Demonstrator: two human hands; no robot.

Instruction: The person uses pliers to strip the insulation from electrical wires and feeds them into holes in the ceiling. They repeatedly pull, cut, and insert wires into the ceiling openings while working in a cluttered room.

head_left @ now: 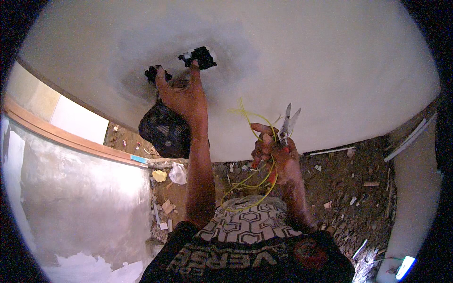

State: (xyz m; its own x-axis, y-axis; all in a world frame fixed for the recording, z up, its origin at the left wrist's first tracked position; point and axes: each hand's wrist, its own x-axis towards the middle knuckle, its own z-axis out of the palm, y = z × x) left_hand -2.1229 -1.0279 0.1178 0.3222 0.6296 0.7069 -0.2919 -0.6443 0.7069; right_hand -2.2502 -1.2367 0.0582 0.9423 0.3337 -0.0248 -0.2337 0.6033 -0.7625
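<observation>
My left hand (181,96) is raised to the pale wall, fingers apart. One fingertip touches a small dark opening (158,74); another reaches the edge of a larger black wall box (202,57). Below this hand hangs a dark, rounded mesh-like object (165,129) whose kind I cannot make out. Lower and to the right, my right hand (278,153) is closed round long-nosed pliers (286,127), their two pointed metal jaws spread and pointing up. Red shows at the handles, mostly hidden by the palm. Thin yellow-green wire (247,181) loops through the same hand's fingers and hangs down.
Rubble and scraps cover the earthen floor (349,188). A wooden ledge (71,137) and a rough plastered wall (80,203) stand left. Near the corner lie a white crumpled bag (178,173) and a yellow lump (159,176). A bright lamp (405,268) glows at lower right.
</observation>
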